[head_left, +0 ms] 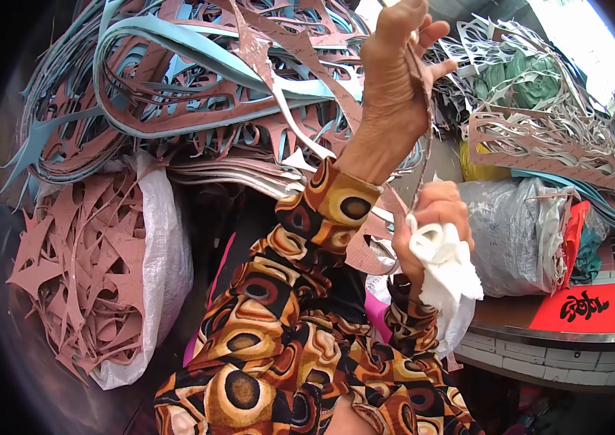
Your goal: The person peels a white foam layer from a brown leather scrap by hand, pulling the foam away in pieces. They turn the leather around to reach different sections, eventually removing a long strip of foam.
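Note:
My left hand (394,72) is raised at the top of the view, its fingers curled around a thin brownish strip (428,138). The strip runs down from there, looking twisted and taut, to my right hand (434,210). That hand is closed around the strip's lower end and a bunched white cloth-like scrap (447,264). The scrap is rolled into a loop at its top and hangs below the fingers. Part of the right palm is hidden behind it.
Heaped pink and light-blue cut-out sheet offcuts (199,80) fill the back left. A white sack (166,239) of pink scraps (97,268) stands at left. To the right are a bundle of pale offcuts (547,145), a wrapped grey bundle (503,232) and red paper with black characters (590,308).

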`<state>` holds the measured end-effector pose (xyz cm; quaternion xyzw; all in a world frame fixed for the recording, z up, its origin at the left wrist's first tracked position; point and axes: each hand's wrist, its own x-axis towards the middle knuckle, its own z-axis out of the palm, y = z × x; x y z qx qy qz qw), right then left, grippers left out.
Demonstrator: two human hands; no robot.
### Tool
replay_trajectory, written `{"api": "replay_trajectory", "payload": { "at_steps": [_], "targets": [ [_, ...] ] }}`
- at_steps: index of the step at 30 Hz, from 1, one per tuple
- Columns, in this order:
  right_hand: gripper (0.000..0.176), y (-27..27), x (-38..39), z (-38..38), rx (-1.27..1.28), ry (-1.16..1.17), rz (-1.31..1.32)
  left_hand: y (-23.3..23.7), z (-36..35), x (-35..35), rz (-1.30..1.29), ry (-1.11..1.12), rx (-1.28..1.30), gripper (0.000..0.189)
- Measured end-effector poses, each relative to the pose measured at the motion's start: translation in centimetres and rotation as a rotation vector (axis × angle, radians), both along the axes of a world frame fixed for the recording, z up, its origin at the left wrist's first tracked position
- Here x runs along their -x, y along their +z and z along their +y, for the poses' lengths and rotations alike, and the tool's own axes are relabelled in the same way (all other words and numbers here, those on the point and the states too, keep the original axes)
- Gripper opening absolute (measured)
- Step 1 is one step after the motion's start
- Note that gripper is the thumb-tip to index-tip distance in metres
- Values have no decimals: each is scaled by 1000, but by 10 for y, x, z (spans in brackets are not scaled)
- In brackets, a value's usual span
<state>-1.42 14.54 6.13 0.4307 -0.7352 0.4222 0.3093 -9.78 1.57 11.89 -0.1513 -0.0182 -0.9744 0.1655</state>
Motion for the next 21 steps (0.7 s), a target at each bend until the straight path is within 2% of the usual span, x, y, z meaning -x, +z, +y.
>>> {"api": "replay_trajectory", "payload": {
  "at_steps": [1, 4, 6, 8, 10, 12, 13, 15, 18, 21],
  "targets": [
    [28, -6, 1, -1, 80, 93, -35, -2, -2, -3, -16, 2, 24, 38],
    [29, -13, -4, 1, 142, 131, -118, -5, -2, 3, 59, 11, 23, 39],
    [32, -6, -6, 1, 134, 105, -115, 5, -2, -4, 13, 28, 56, 44],
    [30, 3, -5, -4, 252, -20, -102, 2, 2, 1, 91, 214, 188, 51],
    [30, 12, 0, -7, 260, -56, -14, -9, 7, -11, -7, 322, 448, 58],
    [30, 23, 1, -11, 166, -97, -67, -32, 17, -24, 39, 97, 438, 57],
    [31, 17, 11, -16, 221, -87, 22, -41, 19, -30, 42, 101, 442, 57],
    [31, 15, 12, -25, 184, -46, 45, -53, 19, -42, 222, -130, 385, 57],
    [32, 10, 8, -35, 63, 68, 111, -49, 26, -59, 131, -79, 106, 62],
    [33, -4, 5, -36, 151, 1, 97, -59, 22, -59, 172, -20, 165, 63]
  ]
}}
